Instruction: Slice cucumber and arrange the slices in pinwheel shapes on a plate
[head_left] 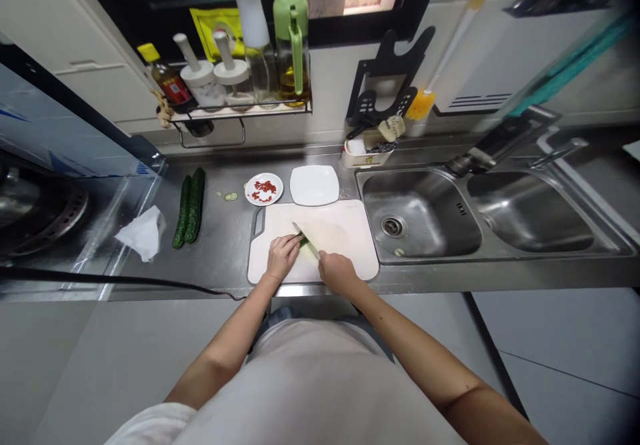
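Steel counter along a tiled wall, with a shelf of seasoning jars and an oil jug above and a double sink to the right. From the head camera, down on the counter's front edge: white cutting board, just beside the sink. On the board, left of its middle, a short green piece, seemingly cucumber, under a knife laid slantwise across it. Left hand with fingers bunched close together, holding the piece near the blade; right hand with fingers wrapped around the knife's handle. As for progress, red bits already cut small, spread on a small round plate behind the board; beside it, a white square plate. A few pale slices lying loose on the counter, one more scrap in the sink. Cutting of the green piece apparently underway, not finished; too small to tell how much of it already sliced. Two whole cucumbers lying side by side to the left, uncut, near a crumpled napkin.
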Tool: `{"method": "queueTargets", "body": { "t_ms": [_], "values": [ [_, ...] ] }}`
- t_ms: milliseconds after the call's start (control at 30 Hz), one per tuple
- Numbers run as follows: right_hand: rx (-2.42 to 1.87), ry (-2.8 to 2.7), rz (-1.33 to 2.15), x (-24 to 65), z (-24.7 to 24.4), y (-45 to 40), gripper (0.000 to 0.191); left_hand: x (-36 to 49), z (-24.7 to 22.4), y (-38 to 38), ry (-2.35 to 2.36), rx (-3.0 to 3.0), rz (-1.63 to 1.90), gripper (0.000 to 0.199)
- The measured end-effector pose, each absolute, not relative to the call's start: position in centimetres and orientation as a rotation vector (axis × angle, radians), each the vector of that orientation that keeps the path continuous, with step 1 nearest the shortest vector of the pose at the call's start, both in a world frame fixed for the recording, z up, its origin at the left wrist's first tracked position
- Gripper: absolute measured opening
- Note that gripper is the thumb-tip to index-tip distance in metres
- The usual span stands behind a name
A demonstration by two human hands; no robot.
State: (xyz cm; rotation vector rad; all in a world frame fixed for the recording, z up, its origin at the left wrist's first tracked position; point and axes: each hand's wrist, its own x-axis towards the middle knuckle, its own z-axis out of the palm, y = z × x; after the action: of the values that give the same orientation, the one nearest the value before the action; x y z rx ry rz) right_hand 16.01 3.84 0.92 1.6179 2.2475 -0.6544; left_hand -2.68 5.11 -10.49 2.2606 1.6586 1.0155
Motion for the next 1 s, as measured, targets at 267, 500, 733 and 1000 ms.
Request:
{"method": "queueTargets", "body": {
  "t_ms": [267,500,733,1000],
  "values": [
    [1.64,2.289,-0.683,14.3,0.4,6.0,0.031,-2.7,-10.5,5.2,1.66,2.264,1.002,0.026],
    [1.614,2.244,-0.691,15.3,0.8,4.9,0.031,-2.7,-10.6,5.1,1.682,2.246,0.986,0.027],
    [1.602,2.238,-0.693,15.3,0.8,4.9,0.031,-2.7,-10.3,5.2,1.69,2.237,0.983,0.027],
    [1.629,2.271,-0.713,14.2,0.4,6.1,0.034,-2.7,-10.3,5.2,1.697,2.229,0.961,0.026]
  ]
}}
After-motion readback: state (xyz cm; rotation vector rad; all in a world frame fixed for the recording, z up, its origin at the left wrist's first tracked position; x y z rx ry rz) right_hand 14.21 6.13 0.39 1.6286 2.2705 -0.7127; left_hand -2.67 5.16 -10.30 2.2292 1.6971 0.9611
